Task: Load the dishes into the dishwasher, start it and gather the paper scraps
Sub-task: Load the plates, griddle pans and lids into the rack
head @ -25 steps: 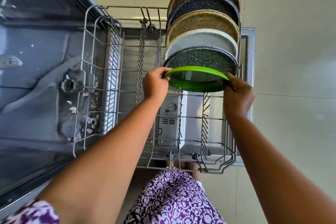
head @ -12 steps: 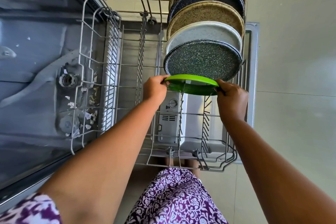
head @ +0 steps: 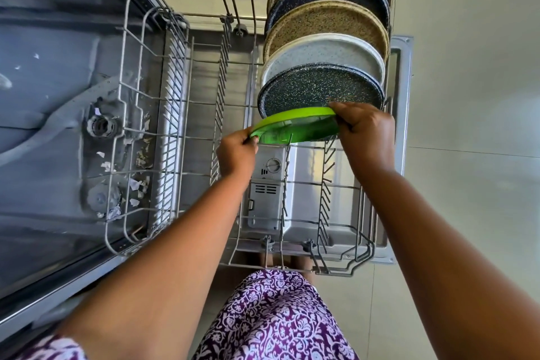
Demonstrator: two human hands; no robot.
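A green plate (head: 295,127) stands on edge among the tines of the pulled-out wire rack (head: 137,73), just in front of a dark speckled plate (head: 318,89). My left hand (head: 236,152) grips the green plate's left rim and my right hand (head: 365,128) grips its right rim. Behind the dark plate stand a pale grey plate (head: 324,51), a tan speckled plate (head: 327,23) and more plates in a row. Paper scraps (head: 137,184) lie on the dishwasher floor (head: 43,90) at the left.
The open dishwasher door (head: 400,73) lies under the rack, with the detergent dispenser (head: 266,190) showing through the wires. A spray arm (head: 49,128) crosses the tub floor. Pale floor tiles (head: 467,96) stretch to the right. My patterned purple clothing (head: 271,318) is at the bottom.
Both hands have lowered the green plate and tilted it, its left side now lower, among the rack tines in front of the dark speckled plate.
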